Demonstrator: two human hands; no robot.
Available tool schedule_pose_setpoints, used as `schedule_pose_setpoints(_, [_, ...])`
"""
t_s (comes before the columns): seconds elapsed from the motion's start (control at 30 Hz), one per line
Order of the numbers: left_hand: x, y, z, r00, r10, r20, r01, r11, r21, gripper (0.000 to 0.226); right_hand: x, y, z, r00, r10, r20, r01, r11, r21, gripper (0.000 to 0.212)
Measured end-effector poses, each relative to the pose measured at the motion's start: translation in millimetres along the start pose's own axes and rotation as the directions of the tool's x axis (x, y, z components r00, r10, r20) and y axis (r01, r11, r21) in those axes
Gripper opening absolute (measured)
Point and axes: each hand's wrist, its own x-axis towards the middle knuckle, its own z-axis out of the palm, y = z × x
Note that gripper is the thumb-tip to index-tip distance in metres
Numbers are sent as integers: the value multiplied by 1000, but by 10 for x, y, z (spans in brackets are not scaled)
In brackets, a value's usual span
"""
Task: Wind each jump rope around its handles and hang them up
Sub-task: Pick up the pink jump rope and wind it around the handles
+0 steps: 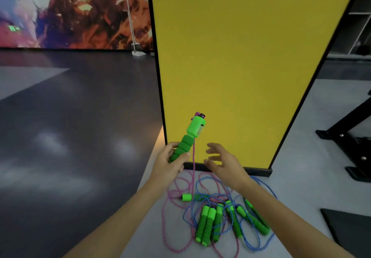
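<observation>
My left hand (170,162) grips a green jump-rope handle (189,137), held upright in front of the yellow panel (241,56). Its pink cord (194,161) hangs from the handle's top down to the floor. To the right of that cord, my right hand (222,161) hovers with spread fingers and holds nothing. Below my hands, a pile of several green handles (214,221) lies on the floor, tangled in pink and blue cords (202,189). A short green handle end (187,197) sits apart at the pile's left.
The yellow panel stands upright on a black base (230,170), just behind the pile. A black metal frame (351,137) stands at the right, and a dark mat (349,229) lies at the lower right. Dark glossy floor (70,127) stretches left toward a mural wall.
</observation>
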Motion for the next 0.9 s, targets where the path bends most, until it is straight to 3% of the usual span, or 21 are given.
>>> schedule_pose_setpoints(0.13, [10, 524, 94, 992, 120, 33, -119, 992, -43, 15, 129, -407, -219, 994, -36, -106, 57, 978, 202, 79])
schedule_pose_setpoints(0.23, [-20, 820, 178, 986, 159, 58, -154, 985, -84, 18, 229, -697, -400, 988, -88, -126, 125, 934, 334, 82])
schedule_pose_setpoints(0.33, [-47, 1025, 269, 974, 207, 87, -198, 974, -111, 14, 225, -856, -496, 986, -118, -121, 159, 888, 432, 69])
schedule_pose_setpoints(0.47, [-53, 1229, 367, 965, 246, 86, -231, 961, -150, 16, 121, -906, -526, 968, -201, -148, 248, 844, 475, 26])
schedule_pose_setpoints(0.53, [-49, 1316, 410, 961, 263, 89, -245, 954, -172, 13, 35, -857, -508, 973, -158, -171, 225, 828, 514, 9])
schedule_pose_setpoints(0.73, [-55, 1545, 538, 947, 305, 96, -278, 933, -227, 12, -325, -372, -276, 994, 47, -98, 6, 873, 488, 21])
schedule_pose_setpoints(0.9, [-89, 1688, 602, 943, 326, 66, -295, 912, -283, 7, -613, 34, -130, 986, 161, 47, -168, 959, 230, 23])
